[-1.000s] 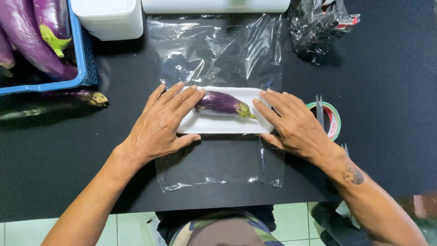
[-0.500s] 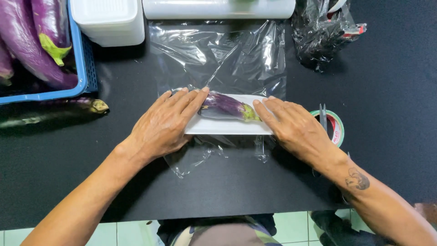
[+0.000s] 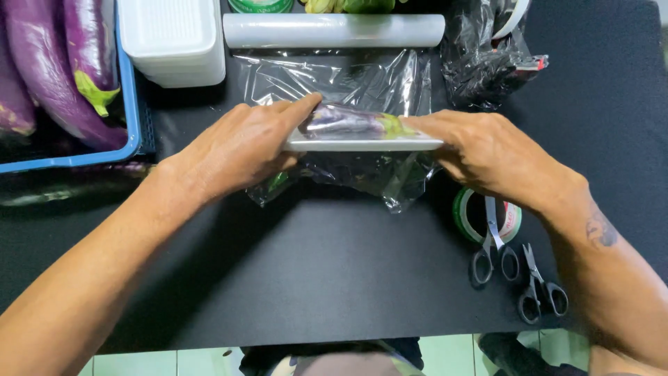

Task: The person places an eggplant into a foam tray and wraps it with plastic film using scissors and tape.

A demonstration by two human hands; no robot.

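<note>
Now both hands palm-down: left hand (image 3: 240, 150), right hand (image 3: 487, 157) gripping tray (image 3: 362, 144) ends.

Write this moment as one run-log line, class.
left hand: grips tray end | right hand: grips other end | tray: holds eggplant | cling film: under tray

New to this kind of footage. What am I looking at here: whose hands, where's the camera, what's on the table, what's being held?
There is no machine: a person works with bare hands, filmed by a camera on their head looking down. The left hand and right hand grip the two ends of a white tray with a small purple eggplant on it, lifted over clear plastic film that hangs from under it. On the black table lie the film roll, a stack of white trays, a blue basket of larger eggplants, a tape roll and two pairs of scissors.
</note>
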